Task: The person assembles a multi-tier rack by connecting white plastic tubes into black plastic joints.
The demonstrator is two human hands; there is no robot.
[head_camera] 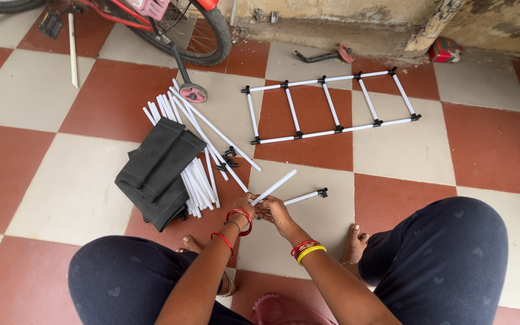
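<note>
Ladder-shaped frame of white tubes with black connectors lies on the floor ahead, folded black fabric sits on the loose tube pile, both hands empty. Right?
Not quite: the head view shows the left hand and right hand holding white tubes. The frame and the black fabric are as stated.

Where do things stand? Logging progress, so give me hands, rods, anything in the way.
Left hand and right hand both grip white rods. Ladder-like frame lies assembled ahead. Nothing between them.

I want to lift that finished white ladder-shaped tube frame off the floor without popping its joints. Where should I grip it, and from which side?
Probably take the white ladder-shaped tube frame by its near long rail, both hands on bare tube beside the black connectors, coming from the person's side. It lies flat on the checked floor tiles, that rail lies nearest, and the side toward the bicycle wheel is more crowded.
</note>
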